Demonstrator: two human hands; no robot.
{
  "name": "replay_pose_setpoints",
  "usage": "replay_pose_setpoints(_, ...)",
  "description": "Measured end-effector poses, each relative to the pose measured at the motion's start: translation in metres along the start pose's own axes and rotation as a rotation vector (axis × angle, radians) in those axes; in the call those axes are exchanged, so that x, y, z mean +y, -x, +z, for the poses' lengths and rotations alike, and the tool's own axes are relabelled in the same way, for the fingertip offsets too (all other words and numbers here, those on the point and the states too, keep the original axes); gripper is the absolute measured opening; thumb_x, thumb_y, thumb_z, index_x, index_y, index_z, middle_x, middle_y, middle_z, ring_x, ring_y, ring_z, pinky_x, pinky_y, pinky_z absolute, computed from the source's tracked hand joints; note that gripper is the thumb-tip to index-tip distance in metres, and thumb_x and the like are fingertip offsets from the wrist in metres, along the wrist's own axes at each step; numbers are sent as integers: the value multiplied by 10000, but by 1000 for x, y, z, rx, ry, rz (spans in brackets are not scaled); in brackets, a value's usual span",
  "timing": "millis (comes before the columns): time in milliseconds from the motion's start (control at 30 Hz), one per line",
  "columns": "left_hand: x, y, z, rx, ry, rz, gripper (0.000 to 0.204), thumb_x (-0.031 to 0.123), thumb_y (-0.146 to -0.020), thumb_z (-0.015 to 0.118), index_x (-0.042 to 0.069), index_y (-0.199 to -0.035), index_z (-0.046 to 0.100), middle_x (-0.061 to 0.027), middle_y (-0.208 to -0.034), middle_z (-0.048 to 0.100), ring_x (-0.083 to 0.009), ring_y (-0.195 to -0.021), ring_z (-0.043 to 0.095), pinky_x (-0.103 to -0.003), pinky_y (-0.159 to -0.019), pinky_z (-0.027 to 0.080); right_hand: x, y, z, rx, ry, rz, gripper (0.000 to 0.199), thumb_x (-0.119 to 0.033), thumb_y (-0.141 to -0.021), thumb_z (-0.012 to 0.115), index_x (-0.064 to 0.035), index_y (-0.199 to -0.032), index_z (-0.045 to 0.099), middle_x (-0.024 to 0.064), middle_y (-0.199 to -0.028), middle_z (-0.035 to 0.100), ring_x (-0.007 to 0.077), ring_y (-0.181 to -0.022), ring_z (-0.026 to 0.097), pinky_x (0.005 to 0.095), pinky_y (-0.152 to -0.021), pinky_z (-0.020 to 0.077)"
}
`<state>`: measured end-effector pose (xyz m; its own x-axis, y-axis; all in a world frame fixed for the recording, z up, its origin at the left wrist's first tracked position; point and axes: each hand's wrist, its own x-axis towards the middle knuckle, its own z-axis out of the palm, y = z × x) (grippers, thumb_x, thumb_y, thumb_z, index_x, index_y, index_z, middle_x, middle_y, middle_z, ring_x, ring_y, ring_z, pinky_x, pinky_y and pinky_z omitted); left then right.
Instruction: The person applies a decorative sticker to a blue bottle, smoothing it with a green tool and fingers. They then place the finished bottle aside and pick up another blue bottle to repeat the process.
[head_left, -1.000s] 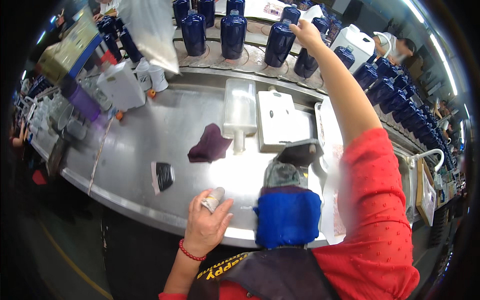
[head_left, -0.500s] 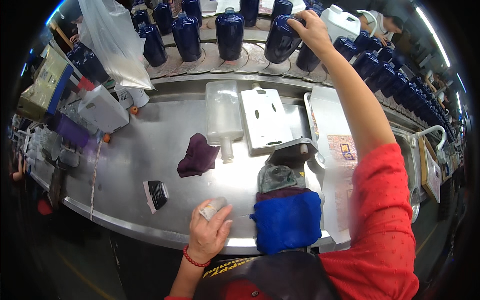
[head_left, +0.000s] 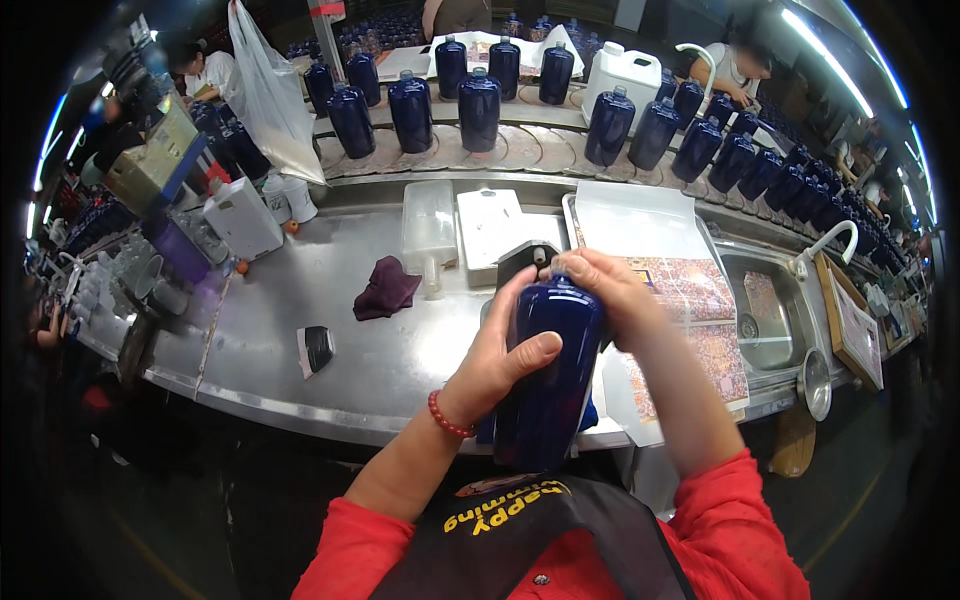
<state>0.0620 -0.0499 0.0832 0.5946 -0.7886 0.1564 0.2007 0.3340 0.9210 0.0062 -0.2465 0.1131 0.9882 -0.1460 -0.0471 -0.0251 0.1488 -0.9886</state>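
Observation:
A dark blue glass bottle (head_left: 555, 385) is held upright but slightly tilted in front of my body. My left hand (head_left: 490, 360) wraps round its left side, thumb across the front. At the bottle's neck, the fingers of my right hand (head_left: 612, 292) are closed. Whether either hand also holds something small is hidden. Behind the bottle, a bit of blue cloth (head_left: 588, 414) shows on the metal worktop (head_left: 270, 350). To the left lie a crumpled dark purple cloth (head_left: 386, 288) and a small black piece with a pale edge (head_left: 318, 348).
Several blue bottles (head_left: 480, 112) stand along a conveyor (head_left: 540, 155) at the back. A clear rectangular bottle (head_left: 428, 222) and a white flat container (head_left: 488, 218) lie mid-table. Right are patterned sheets (head_left: 705, 345) and a sink (head_left: 775, 350). A co-worker (head_left: 735, 70) bends over bottles beyond.
My right hand has brought a blue bottle from the conveyor to my body. My left hand, earlier low over the worktop with a small greyish wad, has risen and now grips the bottle.

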Motion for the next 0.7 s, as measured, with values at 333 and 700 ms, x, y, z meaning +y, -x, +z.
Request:
replay_pose_setpoints(333, -42, -9, -2, 207, 321, -227, 314, 331, -1033, 583, 40, -1132, 648, -50, -973, 713, -108, -799, 691, -235, -723, 578, 74, 26, -9, 129, 179, -138, 541, -453, -1090, 467, 12, -1340, 585, 63, -1109, 654, 116, -1010, 589, 249, -909, 475)
replay_pose_setpoints(700, -38, -42, -9, 192, 415, -215, 338, 344, -1036, 580, 21, -1107, 652, -101, -969, 730, -168, -791, 733, -283, -681, 623, 79, 26, -33, 198, 531, -188, 571, -414, -1088, 481, -3, -1485, 488, 139, -1346, 620, 210, -1202, 587, 319, -1011, 471)
